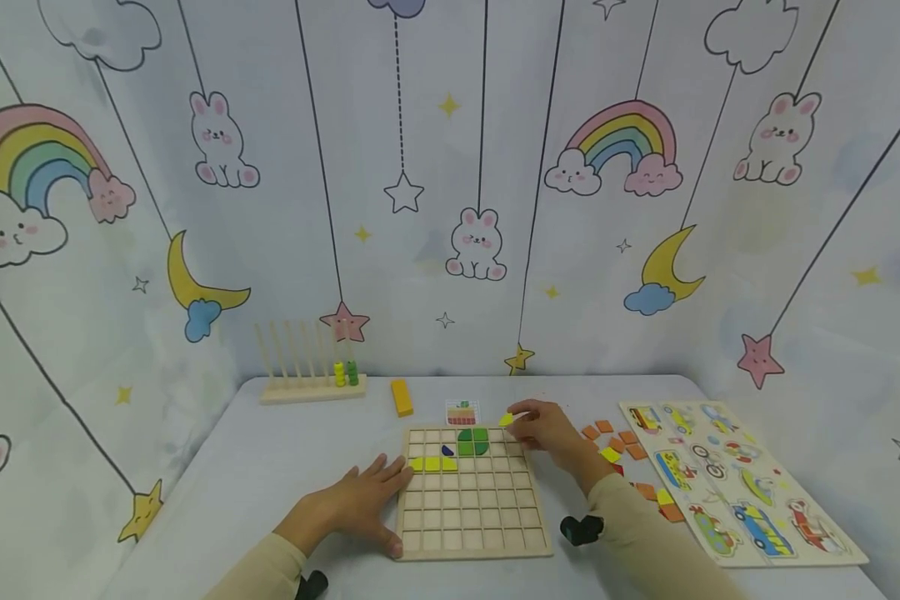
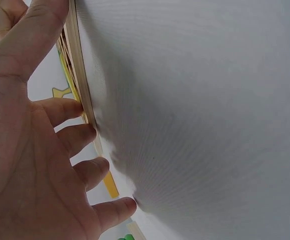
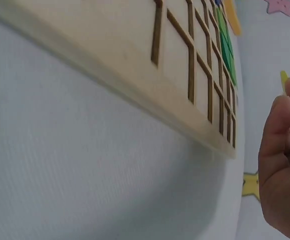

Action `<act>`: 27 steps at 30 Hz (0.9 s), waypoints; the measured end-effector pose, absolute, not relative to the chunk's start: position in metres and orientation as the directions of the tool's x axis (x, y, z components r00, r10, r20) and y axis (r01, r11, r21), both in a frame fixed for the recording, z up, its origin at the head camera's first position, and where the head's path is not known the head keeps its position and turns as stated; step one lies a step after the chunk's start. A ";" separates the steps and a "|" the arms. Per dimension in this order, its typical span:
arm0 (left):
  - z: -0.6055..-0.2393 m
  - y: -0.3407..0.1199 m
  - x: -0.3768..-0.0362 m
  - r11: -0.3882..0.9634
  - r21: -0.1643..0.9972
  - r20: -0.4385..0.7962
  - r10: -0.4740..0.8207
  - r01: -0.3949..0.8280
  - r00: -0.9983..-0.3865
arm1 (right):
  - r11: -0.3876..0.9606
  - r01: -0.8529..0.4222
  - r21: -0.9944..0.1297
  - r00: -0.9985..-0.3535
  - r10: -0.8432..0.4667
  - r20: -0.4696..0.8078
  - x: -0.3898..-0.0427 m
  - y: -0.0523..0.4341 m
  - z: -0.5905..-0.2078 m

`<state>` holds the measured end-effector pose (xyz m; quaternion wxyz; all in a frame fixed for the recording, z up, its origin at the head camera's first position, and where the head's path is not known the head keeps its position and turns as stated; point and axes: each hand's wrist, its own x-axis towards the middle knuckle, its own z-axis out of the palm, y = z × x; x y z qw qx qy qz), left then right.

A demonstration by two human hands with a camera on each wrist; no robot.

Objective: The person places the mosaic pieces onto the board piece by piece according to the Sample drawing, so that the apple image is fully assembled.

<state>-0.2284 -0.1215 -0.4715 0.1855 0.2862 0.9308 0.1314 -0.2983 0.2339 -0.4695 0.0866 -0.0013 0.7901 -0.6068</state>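
A wooden grid board [image 1: 474, 557] lies flat on the table. My left hand [image 1: 356, 506] rests at its left edge with the fingers spread; the left wrist view has the thumb and fingertips along the board's side. Between thumb and finger my right hand [image 1: 543, 427] pinches a small yellow tile [image 1: 506, 420], held over the board's far right corner. In the right wrist view that tile [image 3: 284, 78] shows edge-on. Yellow tiles [image 1: 433, 464] fill a row at the board's left, green quarter-round tiles [image 1: 472, 442] form a rounded shape, and a dark blue piece [image 1: 447, 451] lies beside them.
A picture card [image 1: 462, 412] lies behind the board, near a yellow-orange block [image 1: 401, 398]. At the back left stands a peg rack [image 1: 313, 388] with yellow and green beads. Loose orange, yellow and red tiles [image 1: 637, 451] lie right, next to a vehicle puzzle board [image 1: 742, 483].
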 end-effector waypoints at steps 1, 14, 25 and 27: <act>-0.472 -0.122 -0.229 0.803 0.349 -0.270 0.580 0.483 -0.768 | 0.308 0.086 -0.947 -0.982 -0.134 -0.133 -0.296 0.226 -0.470; -0.477 -0.122 -0.229 0.800 0.350 -0.260 0.582 0.487 -0.770 | 0.676 -0.130 -0.725 -0.957 -0.277 -0.087 -0.279 0.168 -0.481; -0.473 -0.123 -0.229 0.797 0.354 -0.260 0.586 0.489 -0.767 | 0.681 -0.116 -0.723 -0.959 -0.267 -0.098 -0.274 0.170 -0.476; -0.474 -0.123 -0.229 0.799 0.355 -0.264 0.584 0.486 -0.768 | 0.681 -0.116 -0.723 -0.960 -0.265 -0.095 -0.274 0.170 -0.476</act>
